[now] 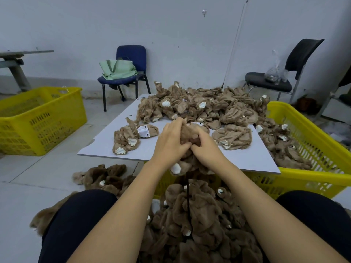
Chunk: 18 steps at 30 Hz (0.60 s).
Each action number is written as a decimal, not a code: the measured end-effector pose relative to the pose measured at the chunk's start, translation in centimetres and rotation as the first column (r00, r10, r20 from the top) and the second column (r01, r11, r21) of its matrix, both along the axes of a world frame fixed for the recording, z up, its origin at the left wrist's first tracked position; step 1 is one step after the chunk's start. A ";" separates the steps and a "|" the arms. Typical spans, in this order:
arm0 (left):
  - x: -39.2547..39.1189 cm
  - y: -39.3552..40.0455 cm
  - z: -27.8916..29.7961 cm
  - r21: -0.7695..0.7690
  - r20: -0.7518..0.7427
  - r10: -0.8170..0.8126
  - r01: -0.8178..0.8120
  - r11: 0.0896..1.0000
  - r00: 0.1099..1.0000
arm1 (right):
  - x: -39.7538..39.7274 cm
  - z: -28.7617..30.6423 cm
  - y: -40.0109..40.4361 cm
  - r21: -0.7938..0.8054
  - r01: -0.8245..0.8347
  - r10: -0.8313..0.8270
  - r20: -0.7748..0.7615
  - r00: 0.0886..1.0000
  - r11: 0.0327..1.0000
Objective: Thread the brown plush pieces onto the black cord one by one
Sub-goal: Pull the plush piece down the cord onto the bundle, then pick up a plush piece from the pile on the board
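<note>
Both hands meet over the near edge of the board, fingers curled into one brown plush piece (187, 133): the left hand (171, 141) clasps its left side with the thumb pressed in toward the middle, and the right hand (206, 147) grips its right side, the two thumbs touching. The lower part of that piece, with a white patch, hangs just below the wrists. From under it the black cord (188, 202) drops straight down into a bunch of darker brown plush (199, 221) bundled between the person's knees; whether the cord passes through the held piece cannot be told, as the hands cover that spot. The white board (106, 147) lies across a yellow crate (322, 179), which holds more plush along its right side. On the board a big heap of plush pieces (199, 105) fills the far half, with a smaller clump (129, 139) at the left and another (233, 135) just right of the hands. More plush lies on the floor (102, 177) beside the left knee. Further off stand a second yellow crate (39, 120) at the left, a blue chair (131, 54) carrying a green bag (117, 70), and a black chair (302, 54) bearing a clear plastic bag (274, 73).
</note>
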<state>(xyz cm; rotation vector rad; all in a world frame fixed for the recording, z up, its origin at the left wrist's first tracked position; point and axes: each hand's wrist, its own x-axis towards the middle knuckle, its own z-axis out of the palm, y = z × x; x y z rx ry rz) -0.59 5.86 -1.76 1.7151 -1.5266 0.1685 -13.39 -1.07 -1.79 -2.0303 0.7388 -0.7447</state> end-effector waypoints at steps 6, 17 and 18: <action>0.5 0.5 0.6 -0.041 -0.263 -0.141 0.135 0.990 0.954 | -0.6 0.7 0.4 -0.013 0.045 -0.041 0.254 0.966 0.999; -0.1 0.2 0.9 0.047 -0.405 -0.025 0.048 0.998 0.914 | -0.2 0.6 -0.5 0.088 -0.043 0.023 0.212 0.977 0.995; -0.2 0.3 0.9 0.073 -0.423 -0.027 0.064 0.995 0.906 | -0.2 0.3 -0.5 0.122 -0.054 0.026 0.220 0.975 0.991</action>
